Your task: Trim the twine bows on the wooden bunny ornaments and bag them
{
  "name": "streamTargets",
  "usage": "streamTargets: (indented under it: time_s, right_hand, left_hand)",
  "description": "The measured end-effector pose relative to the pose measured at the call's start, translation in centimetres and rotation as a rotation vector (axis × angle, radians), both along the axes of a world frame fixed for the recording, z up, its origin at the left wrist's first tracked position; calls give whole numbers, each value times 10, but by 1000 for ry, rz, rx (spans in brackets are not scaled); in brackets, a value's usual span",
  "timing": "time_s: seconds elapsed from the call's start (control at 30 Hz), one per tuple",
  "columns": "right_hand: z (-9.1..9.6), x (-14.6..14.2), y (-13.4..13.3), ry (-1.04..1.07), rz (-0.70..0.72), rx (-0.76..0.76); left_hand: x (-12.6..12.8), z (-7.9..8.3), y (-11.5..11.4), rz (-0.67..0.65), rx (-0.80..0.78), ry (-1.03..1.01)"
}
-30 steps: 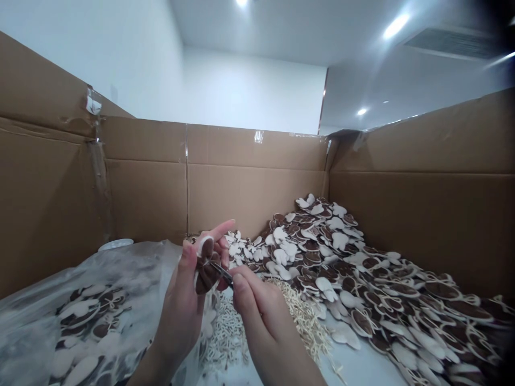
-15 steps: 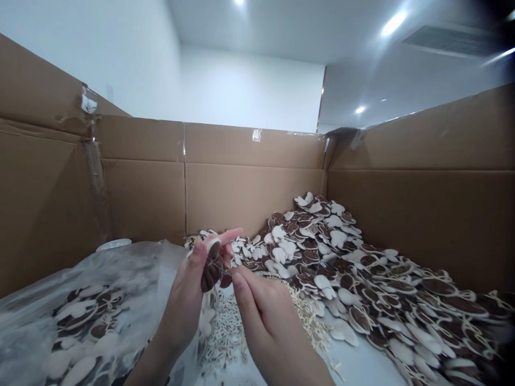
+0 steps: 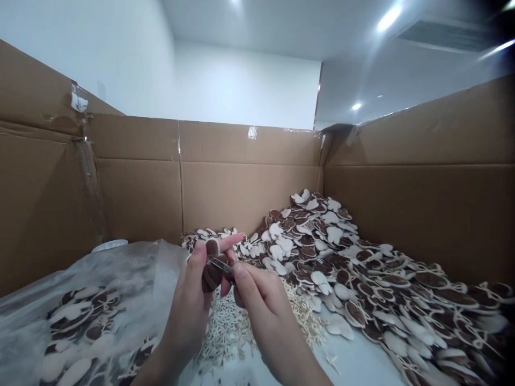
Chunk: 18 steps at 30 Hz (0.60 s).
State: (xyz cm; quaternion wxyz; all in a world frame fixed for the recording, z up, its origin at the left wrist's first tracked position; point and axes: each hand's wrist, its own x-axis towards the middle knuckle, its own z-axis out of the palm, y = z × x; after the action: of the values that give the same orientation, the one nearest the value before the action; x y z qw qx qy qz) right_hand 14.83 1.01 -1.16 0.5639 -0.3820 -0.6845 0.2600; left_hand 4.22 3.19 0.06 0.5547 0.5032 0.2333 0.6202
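My left hand holds a small brown felt piece with a pale edge and a rounded, ear-like lobe, gripped between thumb and fingers with the index finger stretched out to the right. In my right hand are slim metal tweezers, pinched between thumb and fingers. Their tips point left and touch or lie just over the middle of the brown piece; exact contact cannot be made out. Below the hands lie many small whitish bits, with longer cream strips to their right.
A large heap of brown and white felt pieces, several with cream bows, fills the right side. To the left is a clear plastic bag with similar pieces. Cardboard walls surround the white tabletop. A white round rim shows behind the bag.
The right hand has turned slightly, and the tweezers now show more clearly across the brown piece. The left hand keeps its hold. The whole view has shifted slightly.
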Motion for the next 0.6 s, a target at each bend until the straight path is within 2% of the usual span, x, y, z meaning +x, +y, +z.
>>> streamTargets:
  time_s: [0.17,0.3,0.43,0.6]
  right_hand:
    - [-7,-10,11,261,148,-67]
    - [-8,-16,14,369,237,-49]
    - [-11,-20,17,468,307,-38]
    - [-15,-24,16,609,363,-176]
  left_hand:
    - [-3,-2,2,-4,-90,-54]
    - [-3,0,-1,-13,-214,-137]
    - [-3,5,-6,-94,-277,-190]
    - [-5,4,-8,-211,-259,-224]
